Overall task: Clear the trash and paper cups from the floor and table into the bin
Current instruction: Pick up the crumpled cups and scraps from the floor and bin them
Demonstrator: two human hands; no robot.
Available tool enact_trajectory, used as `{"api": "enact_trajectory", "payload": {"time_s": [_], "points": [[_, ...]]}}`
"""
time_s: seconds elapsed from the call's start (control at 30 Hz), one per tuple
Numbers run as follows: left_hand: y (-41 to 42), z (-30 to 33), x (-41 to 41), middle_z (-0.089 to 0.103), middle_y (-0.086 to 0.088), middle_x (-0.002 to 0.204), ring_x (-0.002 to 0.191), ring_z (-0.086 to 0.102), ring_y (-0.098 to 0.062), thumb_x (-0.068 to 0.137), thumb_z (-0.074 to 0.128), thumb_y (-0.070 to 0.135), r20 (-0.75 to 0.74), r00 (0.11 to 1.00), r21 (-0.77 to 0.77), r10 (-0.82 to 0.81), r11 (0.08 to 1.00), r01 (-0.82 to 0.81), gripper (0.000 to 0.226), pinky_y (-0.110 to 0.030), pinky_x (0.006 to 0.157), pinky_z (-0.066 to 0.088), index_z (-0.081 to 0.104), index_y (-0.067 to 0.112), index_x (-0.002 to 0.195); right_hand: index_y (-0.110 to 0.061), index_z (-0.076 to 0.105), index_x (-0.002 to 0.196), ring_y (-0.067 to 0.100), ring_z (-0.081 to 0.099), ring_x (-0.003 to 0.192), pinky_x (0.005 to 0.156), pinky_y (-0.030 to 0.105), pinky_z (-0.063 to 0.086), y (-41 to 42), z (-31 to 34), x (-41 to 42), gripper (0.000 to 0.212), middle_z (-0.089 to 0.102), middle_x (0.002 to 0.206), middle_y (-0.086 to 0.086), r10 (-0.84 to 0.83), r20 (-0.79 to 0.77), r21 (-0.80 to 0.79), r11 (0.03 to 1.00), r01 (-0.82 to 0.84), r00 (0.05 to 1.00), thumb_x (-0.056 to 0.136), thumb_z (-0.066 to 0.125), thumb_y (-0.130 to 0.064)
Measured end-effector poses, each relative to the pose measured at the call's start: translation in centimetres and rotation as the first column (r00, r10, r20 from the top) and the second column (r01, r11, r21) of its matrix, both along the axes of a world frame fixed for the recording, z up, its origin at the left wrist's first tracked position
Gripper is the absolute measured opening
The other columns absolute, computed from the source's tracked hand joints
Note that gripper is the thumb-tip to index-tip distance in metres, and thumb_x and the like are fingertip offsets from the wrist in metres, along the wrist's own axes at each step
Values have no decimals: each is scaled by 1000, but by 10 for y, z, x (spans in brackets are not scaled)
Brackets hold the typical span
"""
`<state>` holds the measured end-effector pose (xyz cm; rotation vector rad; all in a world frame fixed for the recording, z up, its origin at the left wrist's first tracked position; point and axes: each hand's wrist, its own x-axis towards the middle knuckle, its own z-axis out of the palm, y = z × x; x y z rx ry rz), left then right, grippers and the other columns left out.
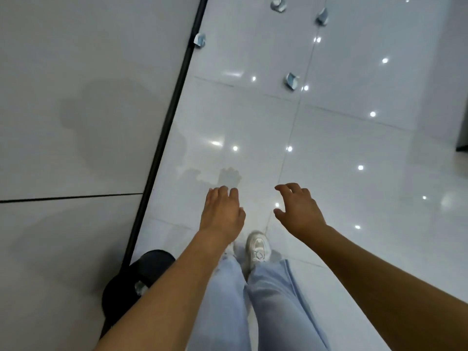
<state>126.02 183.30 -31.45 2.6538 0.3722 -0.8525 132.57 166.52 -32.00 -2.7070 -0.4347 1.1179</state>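
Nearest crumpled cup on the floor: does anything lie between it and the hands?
Nothing visible does. Only bare glossy floor tile lies between the hands, left and right, both holding nothing, and the nearest crumpled cup. The black bin sits behind, by the wall.

Our left hand (221,211) and right hand (298,210) stretched forward side by side, palms down, fingers loosely curled, holding nothing

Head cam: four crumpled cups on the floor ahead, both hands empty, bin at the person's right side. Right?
Not quite. The head view shows the bin at the person's left side, by the black wall strip. The rest holds: four crumpled cups lie on the floor ahead, and the left hand and right hand are both empty.
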Motion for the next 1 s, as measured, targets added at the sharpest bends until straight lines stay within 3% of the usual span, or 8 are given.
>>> {"api": "enact_trajectory", "payload": {"time_s": [0.53,1.0], "points": [[90,-8,253,41,-9,139,131,35,-24,97,40,32,-82,979,27,-187,981,190,48,-33,118,9,34,11,140,-17,36,143,29,39,127,96,39,42,66,0,254,60,39,143,9,-322,26,90,944,318,947,90,62,-23],[137,-37,443,43,-11,136,129,35,-27,97,41,30,-167,964,7,-209,977,213,47,-34,116,16,37,9,139,-17,38,142,32,41,124,90,40,44,83,-56,425,61,40,141,12,-471,-60,43,880,473,880,87,64,-23]]}}
